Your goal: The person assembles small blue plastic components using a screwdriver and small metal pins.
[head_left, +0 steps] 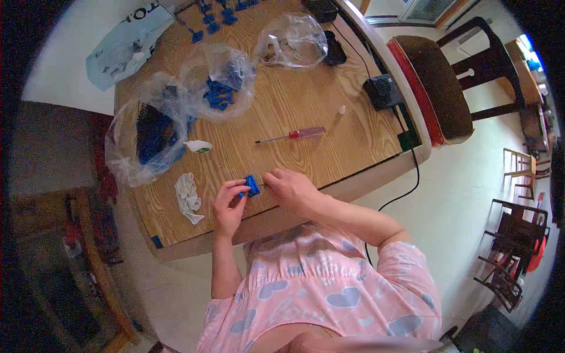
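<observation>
The small blue plastic part (252, 185) sits close to the near edge of the wooden table (329, 141), roughly midway along that edge, pinched in the left hand (229, 203). The fingers curl around its left side and thumb and forefinger close on it, probably so that the part stays raised just off the wood and steady while the other hand works at it. It looks like a short block; its long axis seems to run from the near edge toward the far edge, tipped a little to the left, though it is too small to tell which end is which.

The right hand (291, 188) lies just to the right of the part, knuckles up, fingertips bent toward it and touching or nearly touching its right side. Whether something tiny is held between those fingertips I cannot tell — the hand hides it.

Further out, a crumpled white cloth (188, 197) lies near the left hand, toward the near left corner. A screwdriver with a red handle (294, 134) rests in the middle of the table, well apart from both hands, its shaft pointing toward the left edge — within reach but not in use.

Along the left side sit 2 clear plastic bags of blue parts (176, 117), their mouths open, likely the stock for this work. A third clear bag (291, 41) lies toward the far edge, and loose blue pieces (215, 17) are scattered at the far edge itself. A black power adapter (382, 91) with its cable sits at the right edge.
</observation>
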`<state>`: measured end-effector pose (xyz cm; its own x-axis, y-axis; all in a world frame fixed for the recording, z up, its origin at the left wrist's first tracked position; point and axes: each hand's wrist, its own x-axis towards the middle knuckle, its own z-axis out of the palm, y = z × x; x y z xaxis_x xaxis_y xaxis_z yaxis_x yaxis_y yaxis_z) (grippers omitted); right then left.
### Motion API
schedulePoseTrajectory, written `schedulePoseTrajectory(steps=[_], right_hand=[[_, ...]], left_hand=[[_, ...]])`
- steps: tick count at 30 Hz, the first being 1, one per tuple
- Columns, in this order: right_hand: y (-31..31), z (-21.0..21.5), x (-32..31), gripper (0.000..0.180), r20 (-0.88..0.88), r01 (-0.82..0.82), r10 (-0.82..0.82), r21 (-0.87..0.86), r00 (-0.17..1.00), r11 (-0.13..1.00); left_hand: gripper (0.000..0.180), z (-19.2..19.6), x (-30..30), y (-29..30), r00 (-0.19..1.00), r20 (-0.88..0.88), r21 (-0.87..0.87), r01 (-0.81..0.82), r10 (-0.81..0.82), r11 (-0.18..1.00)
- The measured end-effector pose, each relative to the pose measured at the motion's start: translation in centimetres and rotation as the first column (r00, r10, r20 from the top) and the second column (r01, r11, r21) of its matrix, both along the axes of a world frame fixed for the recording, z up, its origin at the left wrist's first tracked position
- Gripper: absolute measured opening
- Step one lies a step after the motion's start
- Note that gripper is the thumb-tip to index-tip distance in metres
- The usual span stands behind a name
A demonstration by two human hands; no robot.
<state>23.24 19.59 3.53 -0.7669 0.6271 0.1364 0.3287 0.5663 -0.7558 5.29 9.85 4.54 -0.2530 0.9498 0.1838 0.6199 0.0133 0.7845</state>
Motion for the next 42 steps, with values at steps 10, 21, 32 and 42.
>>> schedulePoseTrajectory(steps=[10,21,32,42], right_hand=[[0.2,0.1,-0.8,0.021,0.063,-0.089,0.081,0.133,0.995,0.987],[-0.6,-0.5,-1.1,0.021,0.133,-0.087,0.068,0.142,0.989,0.986],[-0.5,-0.3,-1.0,0.019,0.147,-0.095,0.077,0.117,0.986,0.989],[-0.4,-0.4,-1.2,0.022,0.160,-0.087,0.063,0.149,0.985,0.985]], left_hand=[[0.025,-0.2,-0.8,-0.1,0.984,0.163,-0.009,0.068,-0.066,0.998],[0.031,-0.2,2.1,0.2,0.998,-0.067,-0.025,-0.024,0.023,0.999],[0.022,0.2,2.1,-0.3,0.982,-0.173,-0.022,-0.081,0.076,0.996],[0.017,1.0,1.8,0.3,0.984,-0.163,0.034,-0.068,0.073,0.997]])
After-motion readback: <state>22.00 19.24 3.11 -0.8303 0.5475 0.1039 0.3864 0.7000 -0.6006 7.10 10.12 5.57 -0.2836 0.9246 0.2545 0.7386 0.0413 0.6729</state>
